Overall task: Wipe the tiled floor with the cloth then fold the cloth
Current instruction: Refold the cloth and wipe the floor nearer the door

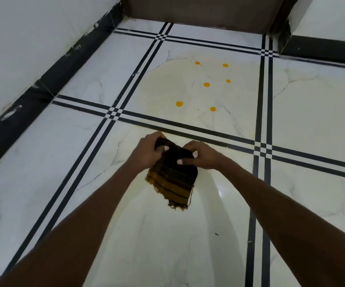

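A dark brown and mustard checked cloth hangs folded above the white tiled floor, held by its top edge. My left hand grips the cloth's upper left corner and my right hand grips the upper right part, fingers closed over the fabric. The frayed lower edge dangles free. Several yellow spots lie on the tile beyond my hands, inside a faint yellowish smear.
Black double stripes cross the floor between tiles. A white wall with black skirting runs along the left. A brown door or panel stands at the back, and a white step with black edge at the back right.
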`<move>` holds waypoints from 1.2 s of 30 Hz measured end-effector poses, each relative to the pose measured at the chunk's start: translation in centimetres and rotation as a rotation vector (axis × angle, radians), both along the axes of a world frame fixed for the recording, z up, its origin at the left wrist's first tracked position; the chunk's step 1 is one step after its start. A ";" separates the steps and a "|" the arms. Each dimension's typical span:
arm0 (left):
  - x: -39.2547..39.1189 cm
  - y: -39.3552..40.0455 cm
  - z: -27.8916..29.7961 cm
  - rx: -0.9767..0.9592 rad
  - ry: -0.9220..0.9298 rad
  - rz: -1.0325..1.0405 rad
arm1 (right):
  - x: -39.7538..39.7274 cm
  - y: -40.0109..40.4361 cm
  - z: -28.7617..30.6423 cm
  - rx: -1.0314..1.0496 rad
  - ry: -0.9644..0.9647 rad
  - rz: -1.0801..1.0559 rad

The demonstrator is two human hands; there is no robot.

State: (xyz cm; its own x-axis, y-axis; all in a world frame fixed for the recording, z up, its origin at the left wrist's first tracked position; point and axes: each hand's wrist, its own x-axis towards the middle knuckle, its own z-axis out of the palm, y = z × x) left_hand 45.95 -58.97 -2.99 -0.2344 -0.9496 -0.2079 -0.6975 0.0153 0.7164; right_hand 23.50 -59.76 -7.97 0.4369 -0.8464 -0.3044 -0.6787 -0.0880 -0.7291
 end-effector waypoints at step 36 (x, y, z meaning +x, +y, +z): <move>-3.0 -7.1 5.7 -0.265 0.141 -0.070 | -7.5 -3.6 10.9 -0.336 0.316 -0.247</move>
